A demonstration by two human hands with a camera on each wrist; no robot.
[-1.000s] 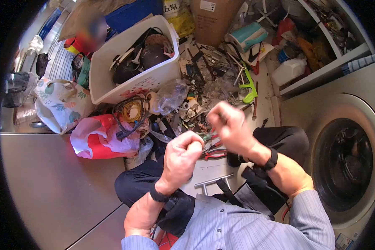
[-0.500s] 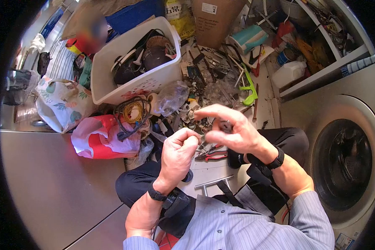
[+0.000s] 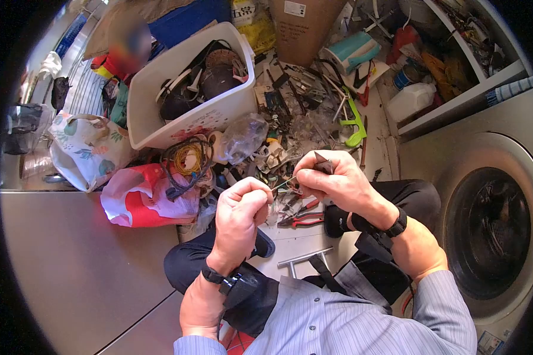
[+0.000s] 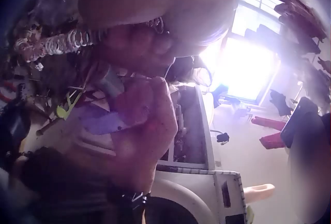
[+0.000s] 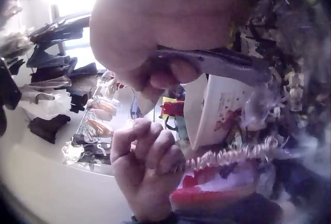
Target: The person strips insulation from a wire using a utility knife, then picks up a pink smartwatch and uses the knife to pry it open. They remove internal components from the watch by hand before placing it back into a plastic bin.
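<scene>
Curled fingers of the left hand [image 3: 240, 216] pinch a thin greenish strand [image 3: 284, 183], which spans the short gap to the right hand [image 3: 343, 183]. A dark, pointed flat tool [image 3: 323, 164] is gripped in the right hand, whose thumb and index finger meet at the strand. The right wrist view shows the tool's grey body [image 5: 217, 63] under the fingers, and a pale coiled length [image 5: 232, 154] running out of the left fist [image 5: 147, 167]. That coil [image 4: 62, 44] also shows in the left wrist view. The tool's edge against the strand is hidden.
Red-handled pliers [image 3: 305, 219] and a metal T-shaped piece [image 3: 305, 258] lie between the legs. Beyond are scattered tools, a green tool [image 3: 353, 124], a white bin [image 3: 192, 118] and a red-and-white bag [image 3: 148, 198]. A washing machine [image 3: 494, 231] stands at the right.
The right hand's thumb and index finger, apart half a second ago, have closed together at the strand. The left hand has shifted slightly left and stays curled.
</scene>
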